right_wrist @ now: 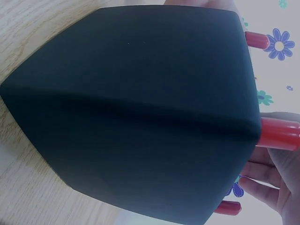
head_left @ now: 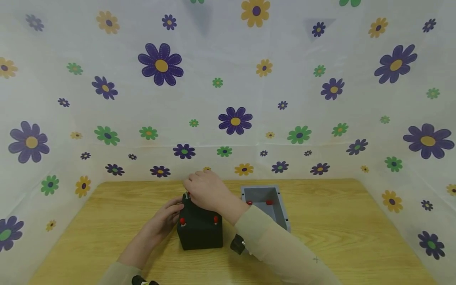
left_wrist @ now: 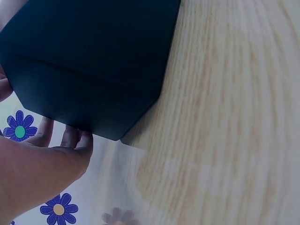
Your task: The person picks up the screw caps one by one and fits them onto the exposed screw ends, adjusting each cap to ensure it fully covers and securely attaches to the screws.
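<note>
A black box (head_left: 200,233) with sloping sides stands on the table, with red knobs (head_left: 215,219) on metal bases at the corners of its top. My left hand (head_left: 165,215) rests along its left side, fingers fairly straight and touching the wall; the left wrist view shows fingertips (left_wrist: 84,139) at the box's edge. Reaching across the top, my right hand (head_left: 208,192) has its fingers bent down at the far-left red knob (head_left: 189,194) and seems to pinch it. The right hand hides the far part of the top; in the right wrist view the box covers the fingertips.
Just right of the box, an open grey tray (head_left: 284,211) lies partly behind the right forearm, with red pieces (head_left: 269,202) inside. The wooden table (head_left: 331,237) extends to both sides. A flower-printed sheet (head_left: 213,51) hangs at the back and both sides.
</note>
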A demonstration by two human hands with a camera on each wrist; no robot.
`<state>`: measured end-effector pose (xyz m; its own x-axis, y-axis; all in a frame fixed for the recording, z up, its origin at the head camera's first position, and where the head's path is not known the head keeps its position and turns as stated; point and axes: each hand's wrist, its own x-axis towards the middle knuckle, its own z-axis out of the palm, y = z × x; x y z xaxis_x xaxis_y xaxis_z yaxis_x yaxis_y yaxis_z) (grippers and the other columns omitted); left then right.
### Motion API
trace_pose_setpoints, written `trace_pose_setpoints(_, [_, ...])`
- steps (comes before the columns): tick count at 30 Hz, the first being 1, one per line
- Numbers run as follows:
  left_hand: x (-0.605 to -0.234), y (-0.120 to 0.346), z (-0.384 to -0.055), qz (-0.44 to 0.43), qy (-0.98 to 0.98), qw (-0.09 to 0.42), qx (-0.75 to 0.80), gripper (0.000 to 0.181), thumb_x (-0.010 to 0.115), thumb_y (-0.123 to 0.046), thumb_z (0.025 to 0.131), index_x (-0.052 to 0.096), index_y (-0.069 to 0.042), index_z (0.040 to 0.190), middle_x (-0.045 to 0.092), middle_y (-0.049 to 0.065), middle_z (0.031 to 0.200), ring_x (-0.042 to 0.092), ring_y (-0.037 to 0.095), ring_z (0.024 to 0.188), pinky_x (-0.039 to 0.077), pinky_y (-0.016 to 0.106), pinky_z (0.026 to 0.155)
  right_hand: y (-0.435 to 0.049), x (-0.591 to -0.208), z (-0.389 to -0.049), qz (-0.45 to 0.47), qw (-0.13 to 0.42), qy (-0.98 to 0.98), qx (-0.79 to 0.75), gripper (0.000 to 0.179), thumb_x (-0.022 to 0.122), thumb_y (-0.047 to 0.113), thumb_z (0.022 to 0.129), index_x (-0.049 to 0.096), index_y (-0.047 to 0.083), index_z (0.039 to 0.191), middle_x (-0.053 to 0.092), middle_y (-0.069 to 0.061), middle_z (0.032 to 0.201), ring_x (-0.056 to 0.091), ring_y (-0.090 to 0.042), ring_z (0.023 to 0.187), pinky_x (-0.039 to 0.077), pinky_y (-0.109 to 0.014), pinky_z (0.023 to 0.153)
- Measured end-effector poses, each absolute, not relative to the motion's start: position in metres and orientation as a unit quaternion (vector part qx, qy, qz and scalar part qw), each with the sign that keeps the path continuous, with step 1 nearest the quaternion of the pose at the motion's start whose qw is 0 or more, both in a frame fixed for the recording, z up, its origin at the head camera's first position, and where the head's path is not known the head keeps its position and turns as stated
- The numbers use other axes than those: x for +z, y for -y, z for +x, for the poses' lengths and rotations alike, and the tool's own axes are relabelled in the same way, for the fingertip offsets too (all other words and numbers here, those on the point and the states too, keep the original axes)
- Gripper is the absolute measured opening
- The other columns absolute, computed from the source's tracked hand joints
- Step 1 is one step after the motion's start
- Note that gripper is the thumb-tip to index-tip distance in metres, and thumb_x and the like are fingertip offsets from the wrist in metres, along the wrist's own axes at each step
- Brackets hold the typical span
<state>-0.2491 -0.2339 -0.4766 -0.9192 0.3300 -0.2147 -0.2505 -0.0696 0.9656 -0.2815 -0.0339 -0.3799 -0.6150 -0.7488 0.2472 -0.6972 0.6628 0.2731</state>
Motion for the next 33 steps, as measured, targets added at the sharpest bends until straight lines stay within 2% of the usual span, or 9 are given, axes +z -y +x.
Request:
trace_pose_setpoints(9, [-0.476,0.2334,-0.2494,0.035,-0.656,0.196,0.728,0.038,0.048,-0.023,0.11,0.05,-0.014,0.147,0.064,-0.02,0.122,0.061,0.0,0.116,0.046,0.016,0.103,0.0351,-0.3807,-0.2832,0.406,0.178,0.894,-0.065,0.01,0.066,0.025,0.105,0.074,0.02,0.107,0.076,0.006,0.098,0.069,-0.011,0.085,0.058,-0.023,0.078])
trace_pose_setpoints(17, [-0.477,0.2338,-0.2477,0.036,-0.653,0.194,0.731,0.027,0.048,-0.023,0.11,0.057,-0.024,0.135,0.064,-0.02,0.12,0.062,0.002,0.113,0.046,0.017,0.103,0.0362,-0.3832,-0.2838,0.417,0.194,0.886,-0.059,0.008,0.068,0.023,0.104,0.075,0.021,0.108,0.075,0.007,0.101,0.068,-0.011,0.089,0.058,-0.023,0.081])
trace_pose_setpoints(21, [-0.4777,0.2338,-0.2474,0.033,-0.655,0.193,0.73,0.034,0.048,-0.023,0.11,0.053,-0.018,0.143,0.063,-0.02,0.121,0.061,0.001,0.114,0.046,0.016,0.103,0.0371,-0.3848,-0.284,0.421,0.206,0.881,-0.061,0.01,0.068,0.024,0.104,0.076,0.022,0.111,0.073,0.007,0.103,0.067,-0.011,0.093,0.058,-0.023,0.083])
trace_pose_setpoints(27, [-0.4791,0.2337,-0.2471,0.031,-0.659,0.197,0.726,0.054,0.049,-0.024,0.11,0.038,-0.006,0.159,0.063,-0.021,0.124,0.06,0.0,0.117,0.045,0.016,0.103,0.0391,-0.3861,-0.2833,0.427,0.213,0.876,-0.073,0.016,0.066,0.024,0.106,0.075,0.024,0.119,0.073,0.006,0.11,0.068,-0.011,0.1,0.059,-0.023,0.09])
trace_pose_setpoints(33, [-0.48,0.2342,-0.2464,0.032,-0.659,0.197,0.725,0.046,0.049,-0.025,0.11,0.045,-0.012,0.154,0.063,-0.021,0.123,0.06,0.0,0.117,0.044,0.016,0.104,0.0394,-0.3854,-0.2809,0.432,0.213,0.872,-0.087,0.018,0.066,0.023,0.106,0.075,0.026,0.122,0.073,0.006,0.114,0.068,-0.011,0.103,0.058,-0.023,0.092])
